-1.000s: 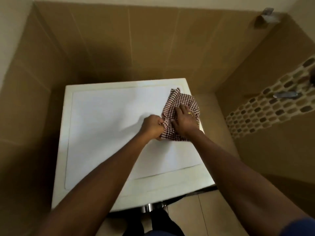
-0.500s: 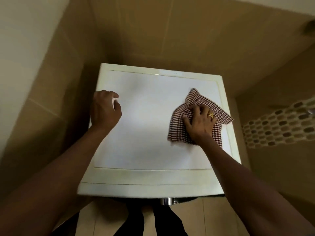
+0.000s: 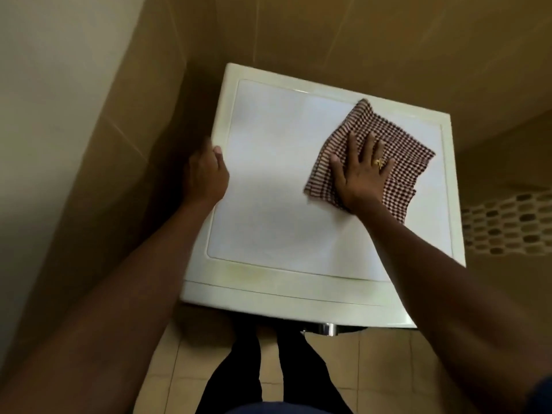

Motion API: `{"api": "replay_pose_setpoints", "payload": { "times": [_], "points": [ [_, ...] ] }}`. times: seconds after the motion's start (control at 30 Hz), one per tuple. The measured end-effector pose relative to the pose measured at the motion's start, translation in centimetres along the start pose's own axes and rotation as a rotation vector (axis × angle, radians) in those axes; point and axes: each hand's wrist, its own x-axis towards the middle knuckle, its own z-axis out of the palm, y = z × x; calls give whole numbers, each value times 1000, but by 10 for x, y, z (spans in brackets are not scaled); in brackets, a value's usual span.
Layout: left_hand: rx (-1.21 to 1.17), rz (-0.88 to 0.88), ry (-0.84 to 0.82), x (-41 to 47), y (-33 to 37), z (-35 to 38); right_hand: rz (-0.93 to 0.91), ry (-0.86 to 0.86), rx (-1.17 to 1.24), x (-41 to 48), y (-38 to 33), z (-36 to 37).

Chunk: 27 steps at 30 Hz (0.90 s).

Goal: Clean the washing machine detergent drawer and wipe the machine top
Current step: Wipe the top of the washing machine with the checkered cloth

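The white washing machine top (image 3: 274, 186) fills the middle of the view. A red-and-white checked cloth (image 3: 397, 144) lies spread on its right rear part. My right hand (image 3: 363, 171) presses flat on the cloth, fingers straight and spread, a gold ring on one finger. My left hand (image 3: 206, 174) grips the machine's left edge, thumb on top and fingers curled over the side, where they are hidden. The detergent drawer is not visible from above.
Tan tiled walls (image 3: 343, 40) close in behind and on both sides of the machine. A mosaic tile band (image 3: 507, 222) runs along the right wall. Beige floor tiles (image 3: 373, 369) and my dark trouser legs (image 3: 245, 375) show below the machine's front edge.
My left hand left the cloth and moved to the machine's left edge. My right hand flattened out on the cloth and pushed it toward the rear right. The camera view shifted.
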Motion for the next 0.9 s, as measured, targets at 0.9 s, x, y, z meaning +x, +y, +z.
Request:
{"api": "replay_pose_setpoints", "payload": {
  "times": [0.9],
  "points": [
    [105, -25, 96, 7, 3, 9, -405, 54, -24, 61, -145, 2]
  ]
}}
